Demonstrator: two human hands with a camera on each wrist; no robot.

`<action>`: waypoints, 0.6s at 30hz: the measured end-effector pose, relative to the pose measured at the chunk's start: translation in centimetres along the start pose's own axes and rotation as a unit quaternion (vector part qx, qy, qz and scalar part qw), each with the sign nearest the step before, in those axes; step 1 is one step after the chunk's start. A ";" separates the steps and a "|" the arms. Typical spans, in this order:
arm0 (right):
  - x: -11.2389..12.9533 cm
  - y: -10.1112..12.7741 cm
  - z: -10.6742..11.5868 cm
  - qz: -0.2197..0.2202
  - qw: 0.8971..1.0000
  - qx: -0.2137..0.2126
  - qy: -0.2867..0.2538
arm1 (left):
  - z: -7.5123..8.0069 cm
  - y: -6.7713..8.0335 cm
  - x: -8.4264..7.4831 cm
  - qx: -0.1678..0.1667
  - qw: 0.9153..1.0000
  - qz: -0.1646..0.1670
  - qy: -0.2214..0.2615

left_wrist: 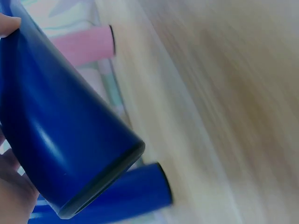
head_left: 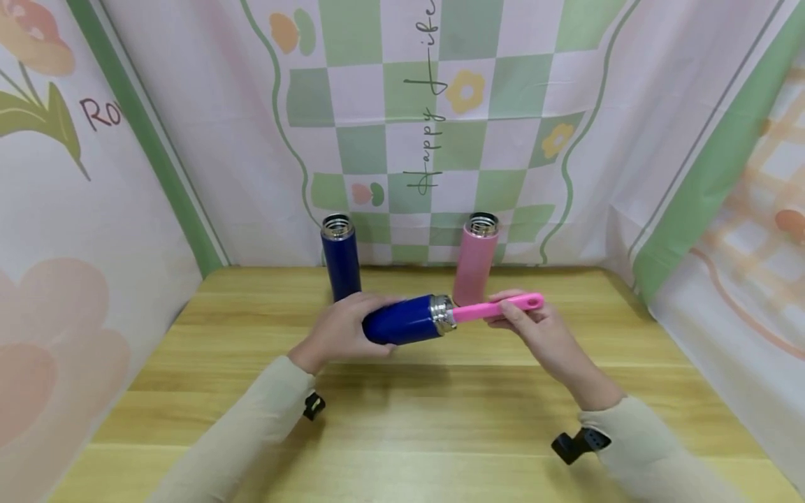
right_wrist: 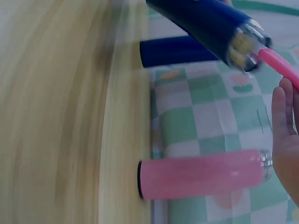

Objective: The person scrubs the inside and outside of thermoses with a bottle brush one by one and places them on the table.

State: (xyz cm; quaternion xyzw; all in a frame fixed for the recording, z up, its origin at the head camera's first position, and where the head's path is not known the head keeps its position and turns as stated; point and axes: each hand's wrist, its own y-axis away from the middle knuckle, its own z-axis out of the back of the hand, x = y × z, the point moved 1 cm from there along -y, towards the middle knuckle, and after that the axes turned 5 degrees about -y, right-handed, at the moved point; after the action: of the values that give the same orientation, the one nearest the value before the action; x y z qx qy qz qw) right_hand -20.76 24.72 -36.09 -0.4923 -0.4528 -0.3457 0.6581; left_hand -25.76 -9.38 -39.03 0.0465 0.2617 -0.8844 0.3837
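Observation:
My left hand [head_left: 349, 327] grips a dark blue thermos flask [head_left: 402, 321] round its base end, holding it tilted nearly flat above the table. Its open steel mouth faces right. A pink-handled brush [head_left: 497, 307] runs into that mouth, and its head is hidden inside the flask. My right hand [head_left: 544, 339] pinches the handle near its far end, between thumb and fingers. In the right wrist view the handle [right_wrist: 279, 65] enters the flask's steel neck [right_wrist: 245, 49]. The left wrist view shows the held flask's dark base rim [left_wrist: 105, 182].
Behind the hands, a second blue flask [head_left: 342, 262] stands upright and lidless at the left. A pink flask [head_left: 476, 258], also lidless, stands to the right. Both are near the back edge of the wooden table [head_left: 428, 419], before a patterned curtain [head_left: 409, 98].

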 end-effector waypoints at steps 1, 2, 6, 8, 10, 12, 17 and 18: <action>0.0 -0.1 -0.3 -0.008 1.000 0.006 0.017 | 0.0 -0.2 -0.3 0.005 1.000 -0.007 0.003; -0.1 -0.1 -0.6 -0.011 1.000 0.008 0.024 | 0.0 -0.4 -0.6 0.009 1.000 -0.014 0.003; -0.1 -0.4 -1.3 -0.006 1.000 -0.001 0.017 | 0.1 -0.8 -1.2 0.014 1.000 -0.017 -0.004; -0.1 -0.5 -1.5 -0.006 1.000 -0.005 0.017 | 0.2 -0.8 -1.3 0.010 1.000 -0.009 -0.004; -0.1 -0.5 -1.6 -0.016 1.000 -0.007 0.024 | 0.3 -0.7 -1.3 0.009 1.000 -0.004 -0.002; 0.0 -0.5 -1.6 -0.026 0.999 -0.008 0.030 | 0.3 -0.7 -1.3 0.007 1.000 -0.002 -0.003; 0.1 -0.5 -1.6 -0.031 0.998 -0.013 0.045 | 0.5 -0.5 -1.2 -0.001 1.000 -0.011 0.007; 0.1 -0.5 -1.6 -0.030 0.998 -0.015 0.050 | 0.5 -0.5 -1.2 -0.003 1.000 -0.010 0.010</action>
State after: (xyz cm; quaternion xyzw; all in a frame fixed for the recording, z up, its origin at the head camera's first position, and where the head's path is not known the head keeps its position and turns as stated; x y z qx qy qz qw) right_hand -20.73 23.02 -35.99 -0.4705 -0.4289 -0.3957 0.6619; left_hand -25.23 -8.57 -38.04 0.0515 0.2685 -0.8869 0.3723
